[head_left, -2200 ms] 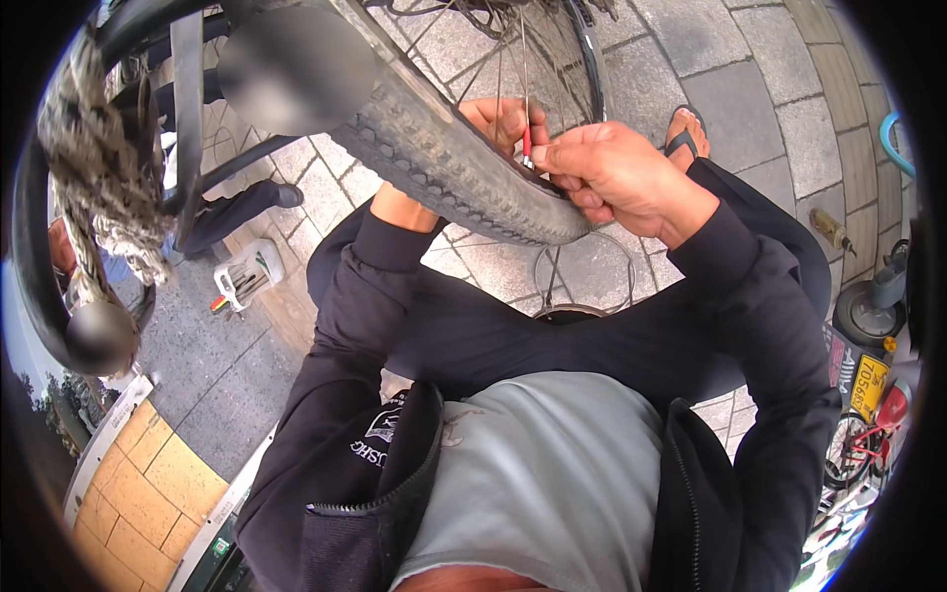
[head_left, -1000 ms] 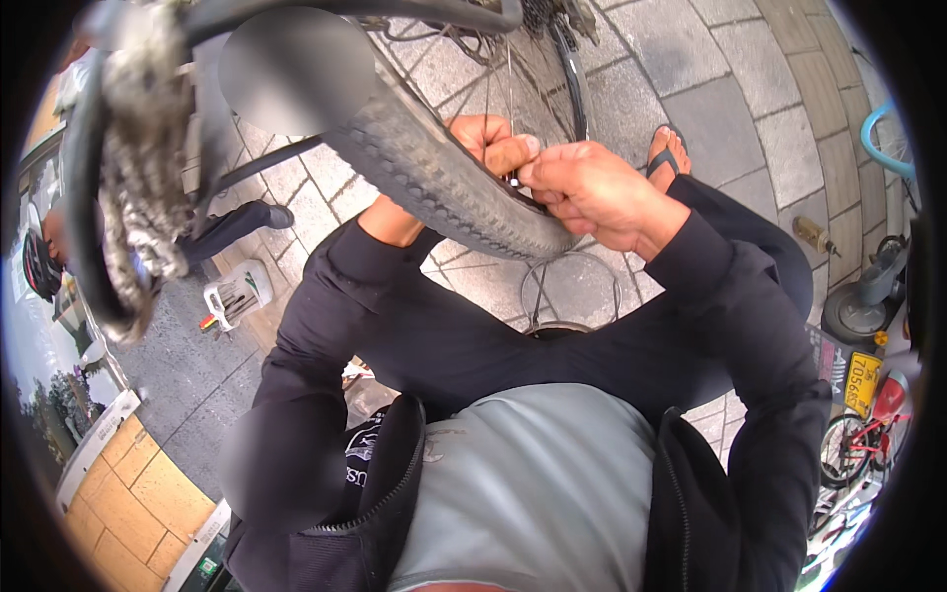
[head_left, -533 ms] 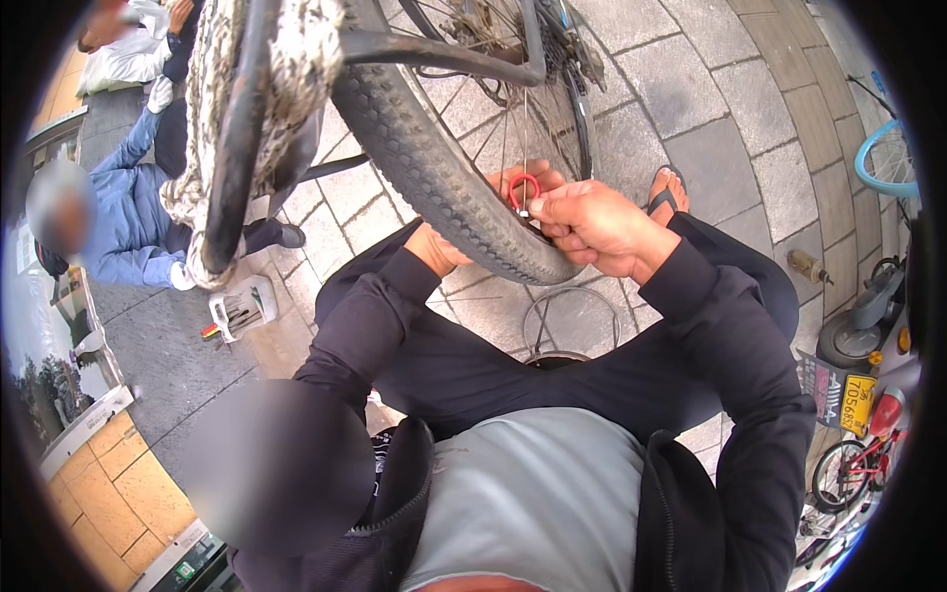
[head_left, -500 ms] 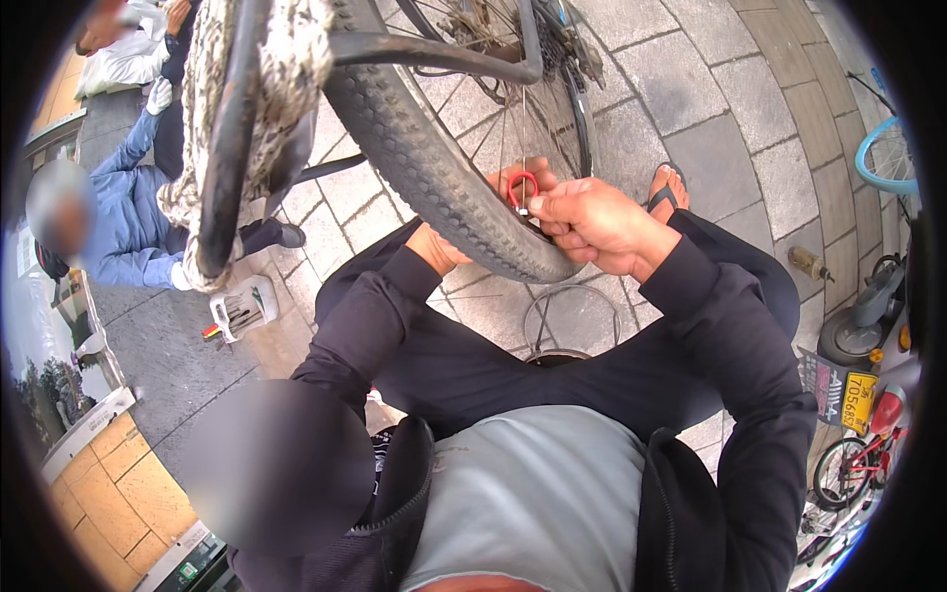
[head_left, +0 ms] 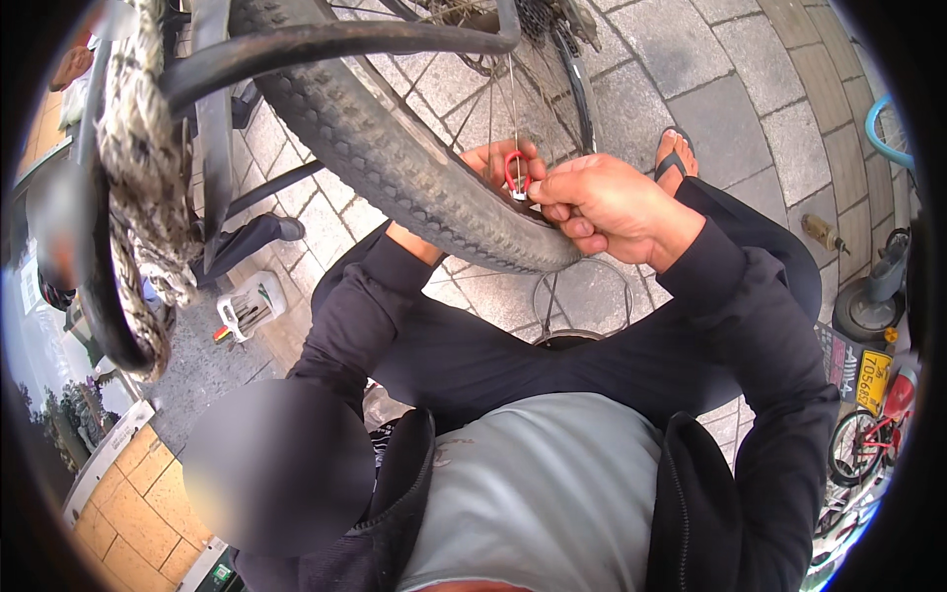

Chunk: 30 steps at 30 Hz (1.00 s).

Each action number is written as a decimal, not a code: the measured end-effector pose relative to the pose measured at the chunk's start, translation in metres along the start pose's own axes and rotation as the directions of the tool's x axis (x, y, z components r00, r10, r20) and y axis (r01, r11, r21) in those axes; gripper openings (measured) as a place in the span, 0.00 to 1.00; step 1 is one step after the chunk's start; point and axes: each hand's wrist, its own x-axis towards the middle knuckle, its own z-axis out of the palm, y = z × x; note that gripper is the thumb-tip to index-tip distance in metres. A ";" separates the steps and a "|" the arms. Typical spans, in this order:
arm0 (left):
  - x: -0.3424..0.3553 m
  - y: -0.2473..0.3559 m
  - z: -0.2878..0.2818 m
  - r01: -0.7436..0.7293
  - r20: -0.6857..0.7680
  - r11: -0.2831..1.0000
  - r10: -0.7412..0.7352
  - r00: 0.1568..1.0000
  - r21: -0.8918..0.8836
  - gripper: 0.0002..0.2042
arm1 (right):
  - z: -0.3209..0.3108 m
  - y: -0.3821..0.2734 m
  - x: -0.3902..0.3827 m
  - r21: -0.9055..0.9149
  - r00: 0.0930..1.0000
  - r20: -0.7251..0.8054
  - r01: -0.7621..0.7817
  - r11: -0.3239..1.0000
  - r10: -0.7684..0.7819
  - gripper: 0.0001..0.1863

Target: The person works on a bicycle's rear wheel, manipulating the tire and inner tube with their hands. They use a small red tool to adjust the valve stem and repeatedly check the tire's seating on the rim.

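Note:
A bicycle wheel with a knobby black tire (head_left: 395, 168) stands in front of me. By the rim, my right hand (head_left: 617, 207) is closed, its thumb and forefinger pinching a small red ring-shaped spoke wrench (head_left: 509, 174). The wrench's pale metal end sits at the foot of a spoke. My left hand (head_left: 490, 158) reaches past the far side of the tire; its curled fingers show between the spokes, right behind the wrench. The tire hides its palm, so what those fingers grip cannot be made out.
A black rack tube (head_left: 345, 41) crosses above the tire, and knotted pale rope (head_left: 143, 148) hangs at left. A cut-open white jug (head_left: 254, 308) with tools stands on the paving. A wire hoop (head_left: 629, 296) lies between my legs. A brown bottle (head_left: 821, 234) lies at right, near parked bikes.
The view has shifted, so rope and rack stand further left and lower, covering more of the people at left. Both hands stay at the same spoke area, with the wrench still pinched.

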 end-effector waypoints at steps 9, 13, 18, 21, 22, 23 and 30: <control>0.002 0.009 0.009 -0.011 -0.005 1.000 0.011 1.000 0.026 0.24 | 0.011 -0.008 -0.004 0.008 0.997 -0.073 -0.007 1.000 0.008 0.12; 0.002 0.012 0.013 -0.029 0.067 0.996 0.036 0.997 -0.089 0.27 | 0.005 -0.001 0.000 0.074 1.000 -0.013 0.011 0.997 -0.010 0.08; 0.001 0.011 0.018 -0.050 -0.065 0.998 0.047 0.997 -0.045 0.31 | 0.008 0.008 0.010 0.076 0.988 -0.085 0.138 0.987 -0.132 0.11; 0.003 0.003 -0.003 -0.073 0.004 0.996 0.073 0.997 -0.060 0.31 | 0.013 0.013 0.009 0.013 0.955 -0.125 0.273 0.962 -0.270 0.12; 0.003 -0.003 -0.011 -0.114 -0.027 0.993 0.113 0.993 -0.036 0.30 | 0.016 0.013 0.008 -0.056 0.927 -0.141 0.344 0.937 -0.349 0.12; 0.000 -0.010 -0.018 -0.181 -0.099 0.984 0.180 0.979 -0.002 0.27 | 0.016 0.014 0.012 -0.134 0.899 -0.157 0.390 0.911 -0.408 0.12; 0.012 -0.011 -0.009 -0.109 -0.354 0.976 0.171 0.919 0.189 0.27 | 0.009 -0.001 0.024 -0.343 0.697 -0.216 0.602 0.721 -0.684 0.10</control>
